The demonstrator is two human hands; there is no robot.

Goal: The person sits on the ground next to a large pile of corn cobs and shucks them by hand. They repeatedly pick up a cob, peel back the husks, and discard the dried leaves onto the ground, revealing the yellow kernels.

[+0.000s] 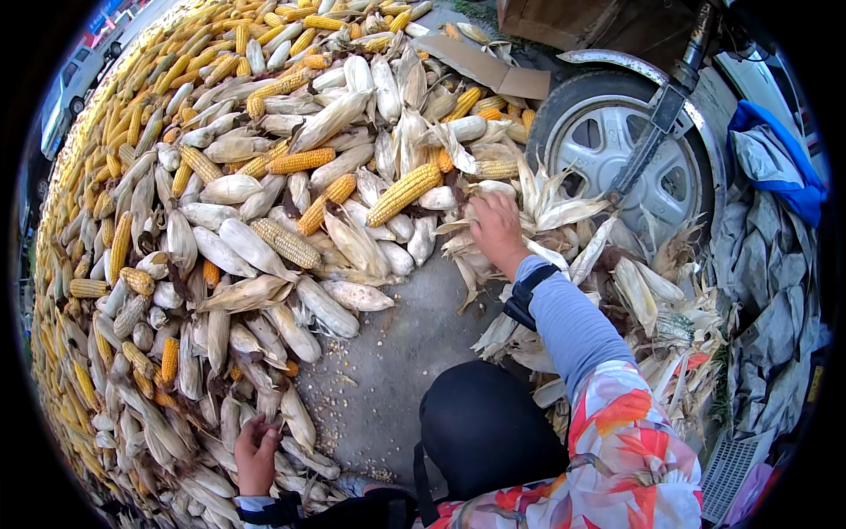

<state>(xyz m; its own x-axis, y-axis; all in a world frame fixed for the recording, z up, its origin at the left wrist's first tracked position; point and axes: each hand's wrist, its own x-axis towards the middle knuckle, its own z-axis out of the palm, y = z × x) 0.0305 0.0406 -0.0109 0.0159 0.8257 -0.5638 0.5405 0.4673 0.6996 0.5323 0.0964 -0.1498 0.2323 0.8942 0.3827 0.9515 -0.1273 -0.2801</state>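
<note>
My right hand [497,228] reaches forward onto loose corn husks [468,248] beside the wheel; its fingertips are partly lost among the husks, so a grip cannot be made out. Low in the view, my left hand [256,453] has its fingers curled and apart over the near edge of the heap, with nothing seen in it. Ears of corn in pale husks [248,248] lie piled in front of me. Bare yellow ears, such as one corn cob [404,194], lie among them, left of my right hand.
A wheel [624,155] with a rusty fork stands at the right, with cardboard [486,66] beside it. Stripped husks [634,291] are heaped below it. Grey sheeting [767,297] and a plastic crate [730,473] lie far right. Loose kernels dot the concrete [396,370]. Vehicles stand far left.
</note>
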